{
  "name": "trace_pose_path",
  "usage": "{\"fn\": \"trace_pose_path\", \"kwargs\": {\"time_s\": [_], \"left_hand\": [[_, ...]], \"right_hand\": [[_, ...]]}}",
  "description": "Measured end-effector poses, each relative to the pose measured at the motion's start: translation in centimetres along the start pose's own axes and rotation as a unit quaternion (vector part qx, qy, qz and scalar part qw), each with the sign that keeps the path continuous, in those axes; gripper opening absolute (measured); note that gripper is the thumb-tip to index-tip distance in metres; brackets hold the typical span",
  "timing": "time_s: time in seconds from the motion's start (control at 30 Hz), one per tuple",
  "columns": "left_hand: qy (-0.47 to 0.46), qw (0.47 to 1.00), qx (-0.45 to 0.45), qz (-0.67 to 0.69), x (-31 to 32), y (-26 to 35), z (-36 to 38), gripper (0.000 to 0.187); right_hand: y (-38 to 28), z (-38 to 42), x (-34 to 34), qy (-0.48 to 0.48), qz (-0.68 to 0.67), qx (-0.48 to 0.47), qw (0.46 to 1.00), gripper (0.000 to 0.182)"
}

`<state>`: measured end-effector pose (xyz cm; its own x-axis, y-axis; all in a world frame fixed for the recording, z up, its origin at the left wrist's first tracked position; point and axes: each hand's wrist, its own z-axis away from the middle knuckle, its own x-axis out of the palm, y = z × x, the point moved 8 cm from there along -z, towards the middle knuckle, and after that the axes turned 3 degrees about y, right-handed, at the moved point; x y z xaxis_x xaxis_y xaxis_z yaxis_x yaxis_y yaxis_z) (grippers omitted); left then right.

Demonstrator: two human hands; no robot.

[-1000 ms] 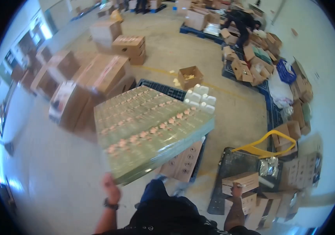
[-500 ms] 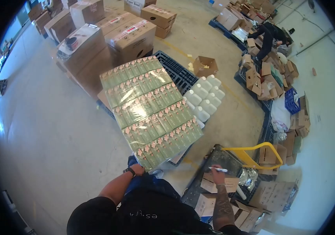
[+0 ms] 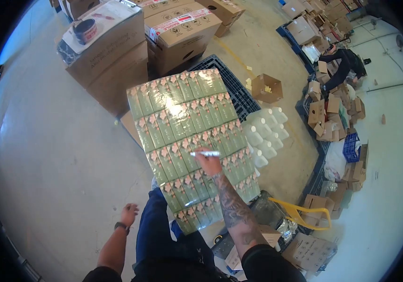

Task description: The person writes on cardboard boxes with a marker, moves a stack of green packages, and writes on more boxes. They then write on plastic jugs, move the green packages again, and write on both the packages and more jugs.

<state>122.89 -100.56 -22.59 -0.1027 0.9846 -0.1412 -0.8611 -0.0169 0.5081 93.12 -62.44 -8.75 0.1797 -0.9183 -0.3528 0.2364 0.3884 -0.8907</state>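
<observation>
A large stack of green boxes with pink flowers stands in front of me under shiny clear wrap. Over its top, near the middle, my right hand is closed round a white marker that points left. Whether the hand touches the wrap cannot be made out. My left hand hangs beside my leg above the floor, left of the stack's near corner, with its fingers apart and nothing in them.
Cardboard boxes with a tape roll stand behind. White jugs and an open carton are to the right, beyond a yellow-handled cart. Another person bends over boxes at the upper right.
My right hand has moved from above the cart to over the green stack, with the marker. My left hand has left the stack's near corner and moved left. The view has shifted closer to the stack.
</observation>
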Motion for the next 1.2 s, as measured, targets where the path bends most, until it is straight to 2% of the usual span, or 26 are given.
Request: {"fn": "trace_pose_path", "kwargs": {"time_s": [0.1, 0.2, 0.33, 0.57, 0.67, 0.77, 0.87, 0.97, 1.07, 1.2], "left_hand": [[0.063, 0.997, -0.036, -0.002, -6.1, -5.1, -1.2, 0.031], [0.091, 0.99, -0.104, -0.007, -9.3, -8.8, -0.1, 0.034], [0.084, 0.985, -0.15, -0.008, -8.7, -10.9, 1.3, 0.037], [0.024, 0.991, -0.134, -0.004, -4.1, -8.1, 0.6, 0.041], [0.021, 0.987, -0.16, 0.002, -3.4, -6.9, 0.4, 0.041], [0.023, 0.988, -0.149, 0.012, -3.8, -6.2, 0.2, 0.042], [0.028, 0.987, -0.156, -0.009, -4.5, -6.1, 0.1, 0.043], [0.035, 0.988, -0.153, 0.008, -5.1, -6.6, -0.2, 0.044], [0.04, 0.987, -0.156, -0.002, -5.4, -6.8, -0.3, 0.043], [0.043, 0.987, -0.155, 0.014, -5.0, -7.1, -0.5, 0.049]], "right_hand": [[-0.8, -7.4, 2.3, -0.028, 0.063, 0.042, 0.997, 0.023], [-0.8, -12.6, 4.8, -0.016, 0.068, -0.05, 0.996, 0.023], [-2.1, -16.3, 6.3, -0.023, 0.087, -0.105, 0.99, 0.022], [-1.3, -18.7, 7.4, -0.022, 0.132, -0.102, 0.986, 0.021], [0.4, -18.7, 7.4, -0.092, 0.183, -0.004, 0.979, 0.02], [-0.8, -19.1, 6.2, -0.015, 0.109, -0.039, 0.993, 0.019], [-0.8, -19.4, 6.6, -0.044, 0.168, -0.059, 0.983, 0.013], [-1.1, -19.8, 6.3, -0.009, 0.126, -0.075, 0.989, 0.012], [0.1, -20.2, 7.0, -0.109, 0.259, -0.072, 0.957, 0.021], [0.8, -20.1, 5.8, -0.076, 0.146, -0.049, 0.985, 0.011]]}}
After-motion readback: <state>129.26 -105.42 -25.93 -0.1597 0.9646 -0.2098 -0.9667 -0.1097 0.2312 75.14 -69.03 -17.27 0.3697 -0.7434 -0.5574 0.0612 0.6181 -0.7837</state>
